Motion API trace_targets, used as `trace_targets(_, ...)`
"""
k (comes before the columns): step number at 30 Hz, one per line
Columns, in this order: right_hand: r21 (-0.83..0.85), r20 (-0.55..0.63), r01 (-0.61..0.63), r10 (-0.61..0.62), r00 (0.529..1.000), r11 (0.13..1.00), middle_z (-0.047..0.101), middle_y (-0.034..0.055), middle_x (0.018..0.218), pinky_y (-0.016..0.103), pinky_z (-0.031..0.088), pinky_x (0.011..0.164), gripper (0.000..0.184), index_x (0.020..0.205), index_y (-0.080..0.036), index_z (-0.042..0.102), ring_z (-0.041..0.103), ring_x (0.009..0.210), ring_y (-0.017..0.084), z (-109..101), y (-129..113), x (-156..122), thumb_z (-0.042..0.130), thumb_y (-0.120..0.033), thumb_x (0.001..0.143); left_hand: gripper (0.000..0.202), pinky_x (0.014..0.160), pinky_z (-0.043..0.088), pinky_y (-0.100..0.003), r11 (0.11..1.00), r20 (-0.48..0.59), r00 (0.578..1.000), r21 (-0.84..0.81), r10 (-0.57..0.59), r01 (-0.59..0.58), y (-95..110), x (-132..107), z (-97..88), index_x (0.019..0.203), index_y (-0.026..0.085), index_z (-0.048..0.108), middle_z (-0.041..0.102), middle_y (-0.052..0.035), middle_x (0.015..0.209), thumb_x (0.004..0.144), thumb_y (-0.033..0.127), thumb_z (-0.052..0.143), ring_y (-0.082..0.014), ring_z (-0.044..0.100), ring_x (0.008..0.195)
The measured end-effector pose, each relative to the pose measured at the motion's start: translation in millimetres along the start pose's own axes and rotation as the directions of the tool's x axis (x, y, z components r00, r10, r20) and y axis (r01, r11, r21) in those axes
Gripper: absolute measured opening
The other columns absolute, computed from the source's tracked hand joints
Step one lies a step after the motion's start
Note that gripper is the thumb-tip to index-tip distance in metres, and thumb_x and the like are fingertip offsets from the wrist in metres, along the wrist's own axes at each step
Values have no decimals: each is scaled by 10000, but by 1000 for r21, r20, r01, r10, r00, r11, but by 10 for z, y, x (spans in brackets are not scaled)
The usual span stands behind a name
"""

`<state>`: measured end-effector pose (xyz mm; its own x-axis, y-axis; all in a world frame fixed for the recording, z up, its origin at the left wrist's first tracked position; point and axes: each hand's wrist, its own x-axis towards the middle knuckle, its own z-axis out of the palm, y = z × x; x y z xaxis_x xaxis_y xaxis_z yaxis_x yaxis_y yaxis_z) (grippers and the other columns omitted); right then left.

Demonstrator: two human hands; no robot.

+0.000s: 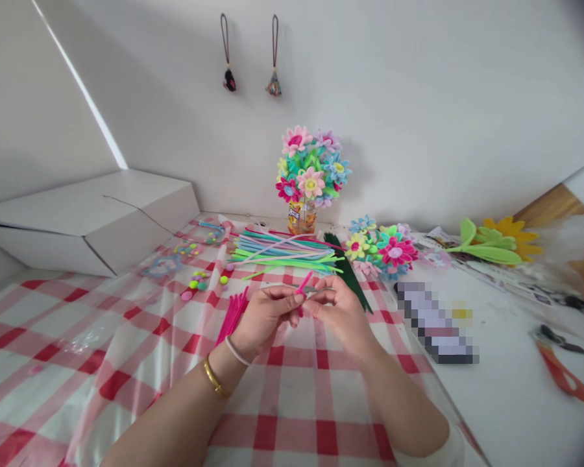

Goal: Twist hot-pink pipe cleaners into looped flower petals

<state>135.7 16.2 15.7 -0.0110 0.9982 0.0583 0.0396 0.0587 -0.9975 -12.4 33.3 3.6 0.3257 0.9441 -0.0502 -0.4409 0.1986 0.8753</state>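
Head view: what takes up the most room?
Pale wall (418, 97) at the far side, then a red-and-white checked tablecloth (287, 412), its near edge out of frame.
And on the left?
A large white box (146, 217); its contents can't be seen.
The hands?
Together near the middle, above the cloth. The left hand (272, 311) pinches a pink stem (305, 283) between thumb and fingers, its lower part mostly covered. The right hand (338, 301) meets it with bent fingers; I can't tell what they grip. Both forearms run off the near edge.
Beyond them?
A fuzzy bouquet (311, 168) in a clear container, far side, hiding its own inner stems. On the near side of it, a multicoloured bundle (282, 253) lies on the cloth, too tangled to count.
Anything on the right?
A slab (433, 324) blotted out by pixels, and farther right an orange-handled tool (564, 376), smeared by blur.
Smaller bits?
Magenta stems (232, 314), partly behind the left hand, and pompoms (194, 285) to the left. Smallest, a grey sliver (311, 289) between the hands, too covered to identify.
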Motion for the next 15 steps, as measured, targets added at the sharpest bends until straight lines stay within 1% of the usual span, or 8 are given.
trace_targets(2,63,24,-34,32,999,997,648,0,743,313,442,707,273,856,-210,551,601,738,174,-60,0,31,700,-329,661,154,404,361,-206,999,14,1000,36,-10,10,19,-10,-5,685,117,684,583,6,525,610,240,740,-66,479,387)
trace_targets(4,119,-11,-30,31,999,992,644,16,799,311,434,743,232,824,-196,601,584,774,170,-105,9,67,667,-377,694,149,401,363,-211,996,39,998,84,-46,43,37,-25,-3,680,113,684,584,-4,533,611,234,736,-70,480,384)
trace_targets(6,137,-53,-14,22,998,990,637,22,801,306,429,748,218,787,-187,632,567,758,160,-126,20,95,659,-385,700,137,399,366,-215,987,65,995,148,-78,68,49,-39,3,657,109,681,570,-6,515,617,232,728,-77,480,385)
trace_targets(8,129,-87,9,2,996,992,632,20,774,305,429,734,200,774,-185,644,556,727,154,-126,26,105,682,-358,682,136,393,364,-218,976,81,993,206,-83,65,50,-42,5,639,107,679,544,-1,482,623,236,719,-82,476,385)
trace_targets(11,82,-135,93,-81,988,992,627,11,746,300,428,698,168,766,-196,645,549,695,146,-106,23,81,696,-322,667,144,405,377,-224,968,42,997,243,-67,54,39,-24,-4,627,101,672,542,-6,462,628,239,711,-91,484,391)
trace_targets(13,25,-147,150,-145,978,988,624,5,739,292,425,670,148,761,-204,642,544,680,143,-85,19,50,690,-314,674,147,426,390,-226,976,-1,1000,214,-31,30,32,-6,-15,632,96,668,561,-16,479,634,237,707,-94,499,407)
trace_targets(15,-31,-146,170,-173,974,985,622,6,734,285,425,652,134,755,-206,638,543,679,144,-56,20,23,687,-303,677,145,439,395,-221,988,-36,999,152,21,-15,29,7,-22,653,92,671,583,-24,512,638,232,704,-92,507,425)
